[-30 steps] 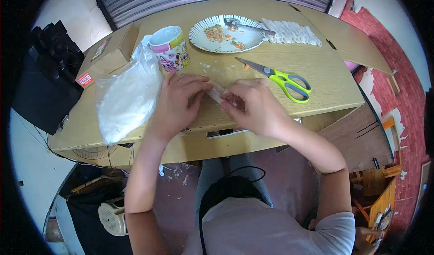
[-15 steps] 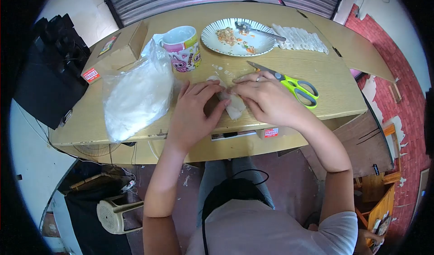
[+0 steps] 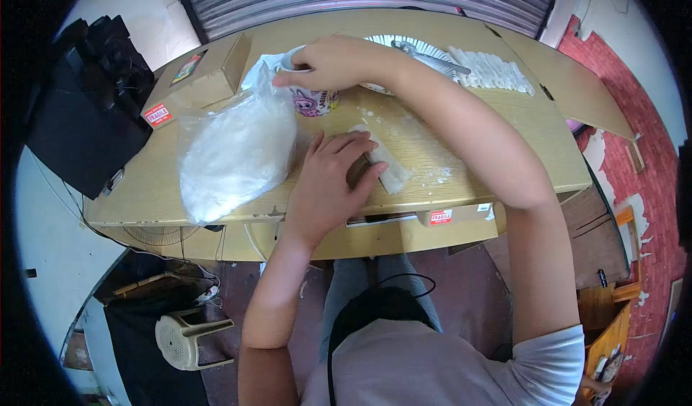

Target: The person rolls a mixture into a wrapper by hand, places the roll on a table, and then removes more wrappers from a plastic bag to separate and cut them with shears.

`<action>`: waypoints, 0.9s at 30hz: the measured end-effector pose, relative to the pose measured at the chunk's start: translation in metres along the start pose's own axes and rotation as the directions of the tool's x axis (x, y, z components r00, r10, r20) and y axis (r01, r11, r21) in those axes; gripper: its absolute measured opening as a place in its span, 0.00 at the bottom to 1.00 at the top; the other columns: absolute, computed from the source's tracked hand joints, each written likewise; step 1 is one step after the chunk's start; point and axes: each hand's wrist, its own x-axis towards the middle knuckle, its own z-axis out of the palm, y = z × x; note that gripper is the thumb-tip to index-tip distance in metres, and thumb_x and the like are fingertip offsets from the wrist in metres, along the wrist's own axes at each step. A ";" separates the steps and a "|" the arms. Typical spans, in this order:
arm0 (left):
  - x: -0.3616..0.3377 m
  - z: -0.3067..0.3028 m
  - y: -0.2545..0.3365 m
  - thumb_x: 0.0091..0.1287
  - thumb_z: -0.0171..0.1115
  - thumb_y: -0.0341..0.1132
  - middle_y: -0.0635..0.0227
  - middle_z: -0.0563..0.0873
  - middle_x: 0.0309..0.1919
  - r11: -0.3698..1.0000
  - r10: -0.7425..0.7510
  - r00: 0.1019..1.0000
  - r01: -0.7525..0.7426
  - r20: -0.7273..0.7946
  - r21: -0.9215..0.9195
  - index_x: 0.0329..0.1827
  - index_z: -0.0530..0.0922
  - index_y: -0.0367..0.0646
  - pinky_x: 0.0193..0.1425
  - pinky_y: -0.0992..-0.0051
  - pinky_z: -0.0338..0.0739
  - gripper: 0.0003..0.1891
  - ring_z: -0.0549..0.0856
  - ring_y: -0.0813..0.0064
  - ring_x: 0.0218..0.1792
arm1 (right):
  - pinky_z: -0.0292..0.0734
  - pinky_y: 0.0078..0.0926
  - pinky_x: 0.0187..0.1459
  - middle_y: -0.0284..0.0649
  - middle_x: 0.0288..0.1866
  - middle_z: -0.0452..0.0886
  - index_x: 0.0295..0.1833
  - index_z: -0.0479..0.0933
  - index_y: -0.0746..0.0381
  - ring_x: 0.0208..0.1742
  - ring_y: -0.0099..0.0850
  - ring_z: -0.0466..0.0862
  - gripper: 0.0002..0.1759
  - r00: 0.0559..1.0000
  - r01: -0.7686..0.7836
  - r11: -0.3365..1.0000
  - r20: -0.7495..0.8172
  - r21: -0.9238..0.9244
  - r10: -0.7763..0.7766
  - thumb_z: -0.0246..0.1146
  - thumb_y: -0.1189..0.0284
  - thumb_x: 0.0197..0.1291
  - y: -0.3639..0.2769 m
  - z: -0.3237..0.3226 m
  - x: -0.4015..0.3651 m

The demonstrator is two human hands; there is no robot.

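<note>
A white, translucent roll (image 3: 393, 175) lies slantwise near the table's front edge. My left hand (image 3: 333, 179) holds its left side, fingertips above and thumb below. Over the mug (image 3: 316, 103) is my right hand (image 3: 331, 61), thumb spread at the rim; its other fingertips are hidden at the mug's mouth and nothing shows in its grasp. A plastic bag of white material (image 3: 234, 157) stands left of the mug. Behind my right forearm, a plate (image 3: 432, 51) with a spoon (image 3: 440, 61) is partly covered. Several finished-looking white rolls (image 3: 494, 71) lie side by side beyond it.
A cardboard box (image 3: 194, 74) sits at the table's back left, beside black covered equipment (image 3: 86, 110). White residue (image 3: 436, 175) marks the tabletop right of the roll. Below the table are another small box (image 3: 454, 214) and a plastic stool (image 3: 176, 341) on the left.
My right hand has left the roll and moved up and left to the mug. Its arm now covers the scissors' place and much of the plate. My left hand stays on the roll.
</note>
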 end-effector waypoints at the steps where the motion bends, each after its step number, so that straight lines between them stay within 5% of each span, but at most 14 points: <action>1: 0.000 0.000 0.000 0.69 0.68 0.42 0.60 0.86 0.58 1.000 -0.005 1.000 0.005 -0.003 -0.002 0.53 0.83 0.41 0.77 0.47 0.63 0.16 0.83 0.55 0.63 | 0.76 0.44 0.62 0.53 0.58 0.85 0.59 0.83 0.62 0.60 0.49 0.84 0.42 0.992 -0.041 0.996 0.112 -0.079 0.050 0.51 0.33 0.67 -0.003 0.003 0.012; 5: -0.001 0.001 0.000 0.68 0.69 0.42 0.60 0.87 0.58 1.000 -0.013 1.000 0.013 -0.013 -0.003 0.53 0.84 0.42 0.77 0.47 0.63 0.16 0.83 0.55 0.63 | 0.72 0.45 0.67 0.58 0.67 0.79 0.67 0.79 0.63 0.68 0.53 0.79 0.56 0.936 -0.093 0.979 0.320 -0.181 0.148 0.44 0.22 0.61 -0.003 0.020 0.052; 11: -0.001 0.002 0.001 0.68 0.69 0.42 0.59 0.87 0.57 1.000 -0.017 1.000 0.017 -0.007 -0.012 0.54 0.84 0.42 0.78 0.46 0.63 0.17 0.83 0.55 0.62 | 0.66 0.42 0.74 0.54 0.77 0.70 0.78 0.66 0.64 0.76 0.48 0.71 0.57 0.804 -0.214 0.977 0.570 0.016 0.167 0.49 0.25 0.62 0.007 0.021 0.074; 15: 0.001 0.002 0.001 0.68 0.69 0.41 0.59 0.87 0.57 1.000 -0.010 1.000 0.009 -0.014 -0.016 0.52 0.84 0.41 0.77 0.45 0.63 0.16 0.83 0.55 0.62 | 0.65 0.43 0.74 0.55 0.77 0.70 0.79 0.64 0.64 0.76 0.48 0.71 0.56 0.797 -0.209 0.977 0.587 0.050 0.140 0.50 0.28 0.64 0.007 0.016 0.065; 17: 0.001 0.002 0.000 0.68 0.69 0.41 0.59 0.87 0.56 1.000 -0.015 1.000 0.015 -0.021 -0.026 0.51 0.84 0.41 0.77 0.45 0.63 0.15 0.83 0.54 0.62 | 0.69 0.43 0.71 0.57 0.71 0.76 0.77 0.68 0.66 0.70 0.49 0.77 0.55 0.888 -0.089 0.996 0.450 -0.021 0.089 0.53 0.28 0.63 0.012 0.024 0.065; 21: 0.001 0.002 -0.001 0.67 0.69 0.41 0.59 0.87 0.56 1.000 0.001 1.000 -0.001 -0.028 -0.016 0.50 0.84 0.40 0.77 0.45 0.63 0.15 0.84 0.54 0.62 | 0.72 0.42 0.68 0.57 0.62 0.83 0.72 0.73 0.68 0.62 0.50 0.83 0.55 0.924 -0.142 0.990 0.357 -0.014 0.138 0.54 0.27 0.61 0.013 0.010 0.047; 23: -0.001 0.002 -0.002 0.67 0.70 0.41 0.59 0.88 0.56 1.000 -0.007 0.999 0.006 -0.033 -0.031 0.49 0.84 0.40 0.77 0.46 0.63 0.15 0.84 0.55 0.61 | 0.74 0.40 0.65 0.51 0.53 0.88 0.65 0.78 0.69 0.56 0.46 0.86 0.51 0.974 -0.223 0.964 0.004 0.143 0.225 0.57 0.29 0.62 0.020 0.006 0.030; 24: -0.001 0.002 -0.002 0.67 0.70 0.41 0.59 0.88 0.56 0.999 -0.006 1.000 0.005 -0.031 -0.033 0.49 0.84 0.40 0.77 0.46 0.63 0.15 0.84 0.55 0.61 | 0.74 0.40 0.65 0.51 0.53 0.88 0.65 0.78 0.69 0.56 0.46 0.86 0.51 0.974 -0.226 0.964 0.004 0.143 0.228 0.57 0.29 0.62 0.029 0.008 0.023; 26: -0.001 0.003 -0.001 0.67 0.70 0.41 0.60 0.87 0.56 1.000 -0.004 0.999 0.003 -0.041 -0.017 0.49 0.84 0.40 0.77 0.46 0.63 0.15 0.84 0.55 0.60 | 0.76 0.38 0.60 0.46 0.49 0.89 0.60 0.80 0.68 0.52 0.38 0.87 0.44 0.937 -0.084 0.785 -0.219 0.614 0.272 0.56 0.34 0.68 0.052 0.012 0.008; 27: -0.001 0.002 0.000 0.67 0.70 0.41 0.60 0.87 0.56 1.000 -0.003 0.999 0.002 -0.038 -0.020 0.49 0.84 0.40 0.77 0.46 0.63 0.15 0.84 0.55 0.60 | 0.77 0.35 0.58 0.44 0.47 0.89 0.59 0.79 0.67 0.51 0.34 0.87 0.40 0.914 -0.083 0.668 -0.212 0.739 0.347 0.55 0.38 0.71 0.046 0.008 -0.013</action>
